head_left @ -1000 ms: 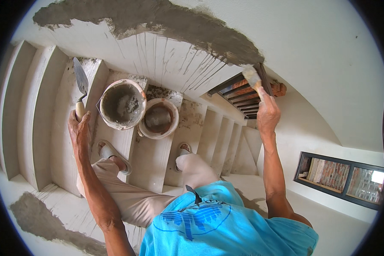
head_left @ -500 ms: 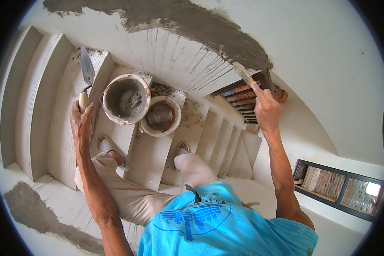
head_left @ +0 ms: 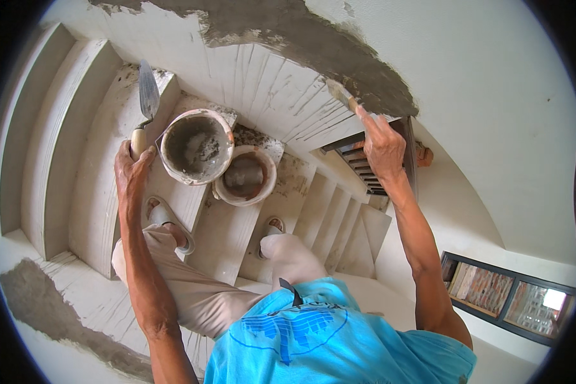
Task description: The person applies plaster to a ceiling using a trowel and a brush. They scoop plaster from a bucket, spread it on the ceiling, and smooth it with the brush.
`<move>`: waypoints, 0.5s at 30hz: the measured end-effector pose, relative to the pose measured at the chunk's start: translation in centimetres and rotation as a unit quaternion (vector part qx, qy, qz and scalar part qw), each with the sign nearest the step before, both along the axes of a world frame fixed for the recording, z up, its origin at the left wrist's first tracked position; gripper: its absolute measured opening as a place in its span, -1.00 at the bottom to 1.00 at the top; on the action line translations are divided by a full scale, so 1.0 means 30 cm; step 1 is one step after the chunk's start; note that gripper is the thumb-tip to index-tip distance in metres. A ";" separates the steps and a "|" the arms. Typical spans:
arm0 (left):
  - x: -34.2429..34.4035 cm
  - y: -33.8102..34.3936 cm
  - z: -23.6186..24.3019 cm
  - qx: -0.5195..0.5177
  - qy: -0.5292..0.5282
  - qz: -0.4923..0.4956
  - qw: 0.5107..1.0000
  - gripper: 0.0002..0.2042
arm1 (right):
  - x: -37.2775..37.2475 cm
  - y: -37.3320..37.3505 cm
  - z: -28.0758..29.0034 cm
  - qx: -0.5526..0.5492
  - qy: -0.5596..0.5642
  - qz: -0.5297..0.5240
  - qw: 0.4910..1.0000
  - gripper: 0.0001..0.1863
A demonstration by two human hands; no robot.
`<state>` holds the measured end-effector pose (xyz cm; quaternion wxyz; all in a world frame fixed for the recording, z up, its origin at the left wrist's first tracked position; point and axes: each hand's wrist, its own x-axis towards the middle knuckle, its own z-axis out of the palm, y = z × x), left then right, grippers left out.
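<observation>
My left hand point(head_left: 134, 168) is closed round the wooden handle of a pointed trowel point(head_left: 149, 93), its metal blade pointing up and away. At the right, my right hand point(head_left: 385, 148) grips a paintbrush point(head_left: 341, 94), bristles at the lower edge of a grey mortar band point(head_left: 288, 32) on the white wall. Whether the bristles touch the wall is hard to tell. Between my hands stands a bucket point(head_left: 196, 182) with grey mortar inside. Beside it, a little lower and to the right, sits a second bucket point(head_left: 244, 202) holding murky, brownish-grey liquid.
My sandalled feet stand on separate steps of a pale staircase point(head_left: 224, 240), with mortar spatters near the wall. Grey drips run down below the band. A dark barred opening point(head_left: 363, 168) lies past my right hand. Another grey patch point(head_left: 51, 313) marks the lower left wall; a dark-framed window point(head_left: 509, 297) is at right.
The brush in my right hand has moved left along the lower edge of the mortar band. My left hand still holds the trowel; the whole view has shifted slightly.
</observation>
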<state>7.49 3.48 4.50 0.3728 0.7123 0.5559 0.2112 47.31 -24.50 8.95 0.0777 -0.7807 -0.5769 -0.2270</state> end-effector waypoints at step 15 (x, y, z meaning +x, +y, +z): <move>-0.015 0.002 -0.008 -0.037 -0.026 0.039 0.998 -0.60 | -0.052 0.023 -0.023 0.076 0.056 -0.013 0.995 -0.43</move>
